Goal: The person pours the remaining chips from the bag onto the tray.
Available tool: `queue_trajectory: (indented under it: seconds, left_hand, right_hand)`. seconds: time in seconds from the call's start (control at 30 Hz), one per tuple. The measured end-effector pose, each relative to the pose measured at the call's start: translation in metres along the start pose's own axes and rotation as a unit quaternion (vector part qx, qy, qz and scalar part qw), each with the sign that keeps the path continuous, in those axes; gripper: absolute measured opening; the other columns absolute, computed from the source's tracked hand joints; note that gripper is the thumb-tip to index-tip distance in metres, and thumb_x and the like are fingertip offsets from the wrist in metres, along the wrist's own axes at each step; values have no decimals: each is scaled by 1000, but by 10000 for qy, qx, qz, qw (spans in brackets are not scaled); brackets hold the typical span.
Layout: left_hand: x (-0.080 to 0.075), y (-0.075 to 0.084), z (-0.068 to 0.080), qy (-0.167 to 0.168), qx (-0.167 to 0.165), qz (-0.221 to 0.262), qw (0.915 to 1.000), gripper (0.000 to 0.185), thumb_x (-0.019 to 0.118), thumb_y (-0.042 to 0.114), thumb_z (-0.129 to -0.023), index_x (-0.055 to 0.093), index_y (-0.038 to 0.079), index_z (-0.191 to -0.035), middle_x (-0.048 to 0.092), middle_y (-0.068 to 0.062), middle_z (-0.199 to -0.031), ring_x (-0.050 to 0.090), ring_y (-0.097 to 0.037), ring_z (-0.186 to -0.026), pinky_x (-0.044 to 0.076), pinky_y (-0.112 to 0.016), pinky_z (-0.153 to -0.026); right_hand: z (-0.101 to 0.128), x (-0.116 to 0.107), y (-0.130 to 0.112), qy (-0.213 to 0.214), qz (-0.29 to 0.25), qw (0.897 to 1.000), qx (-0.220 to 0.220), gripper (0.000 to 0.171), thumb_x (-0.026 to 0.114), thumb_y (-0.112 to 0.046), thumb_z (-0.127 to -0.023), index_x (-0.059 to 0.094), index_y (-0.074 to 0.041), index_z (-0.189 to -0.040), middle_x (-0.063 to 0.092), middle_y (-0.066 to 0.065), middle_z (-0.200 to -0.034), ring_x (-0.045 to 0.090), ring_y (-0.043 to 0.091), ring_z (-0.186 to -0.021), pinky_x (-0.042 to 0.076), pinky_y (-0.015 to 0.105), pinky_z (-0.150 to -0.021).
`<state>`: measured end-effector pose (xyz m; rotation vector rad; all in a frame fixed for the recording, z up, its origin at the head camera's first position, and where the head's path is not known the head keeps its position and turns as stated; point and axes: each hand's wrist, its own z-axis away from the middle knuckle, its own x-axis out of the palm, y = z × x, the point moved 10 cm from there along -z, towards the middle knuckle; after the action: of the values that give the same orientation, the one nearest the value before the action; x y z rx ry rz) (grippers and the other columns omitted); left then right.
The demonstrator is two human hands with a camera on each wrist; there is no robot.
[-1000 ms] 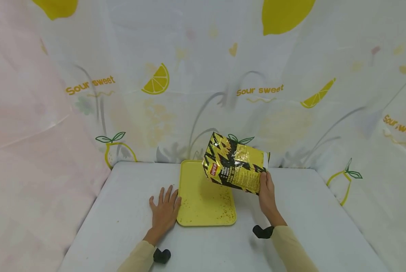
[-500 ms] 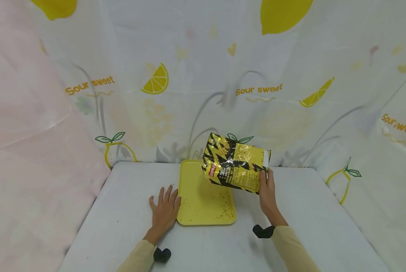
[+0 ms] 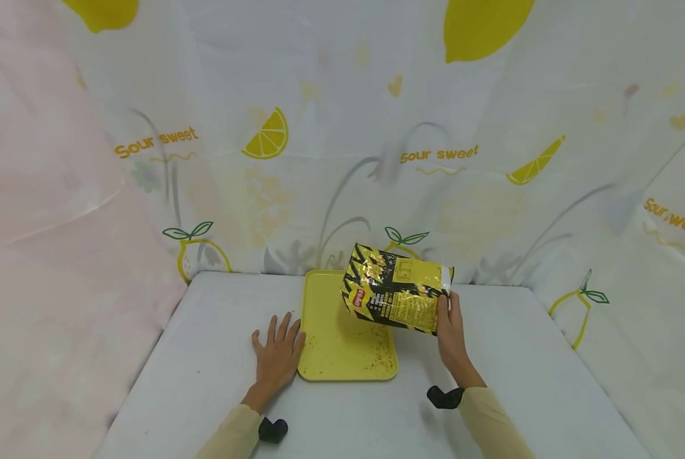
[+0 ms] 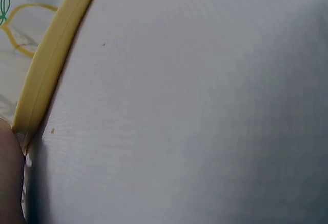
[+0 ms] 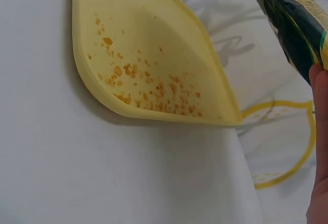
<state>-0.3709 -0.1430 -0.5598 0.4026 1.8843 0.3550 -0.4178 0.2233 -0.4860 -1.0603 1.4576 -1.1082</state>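
My right hand [image 3: 450, 331] grips the crinkly foil chip bag [image 3: 397, 296] by its sealed end, holding it tilted in the air over the far right part of the tray [image 3: 325, 357]. The bag is glossy, yellow and black. The tray is smooth yellow plastic, rectangular with rounded corners, orange crumbs [image 5: 154, 88] scattered along its near edge. My left hand [image 3: 277, 356] lies flat, fingers spread, on the white table [image 3: 205, 357], touching the tray's left rim. Lemon-print cloth [image 3: 273, 137] hangs behind.
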Motion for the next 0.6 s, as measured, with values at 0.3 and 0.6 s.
queue_trajectory:
  seconds: [0.3,0.6]
  left_hand:
    - [6,-3,-2,-214,-101,-127,9996,52,40,41,-110,51,10,-151,39,-14,-166,25,-44,-157,8,-72,-116]
    - [3,1,0,136,60,-114,9998,50,40,41,-109,55,10,-146,45,-16,-161,32,-45,-152,12,-73,-113]
  right_hand:
    - [1,14,21,-384,-2911,9506,1006,25,33,-42,-112,39,-32,-135,61,-17,-112,64,-4,-97,54,15,-82]
    - [2,20,19,-490,-2854,9538,803,40,44,-49,-107,39,-31,-142,66,-17,-113,67,-2,-98,56,17,-82]
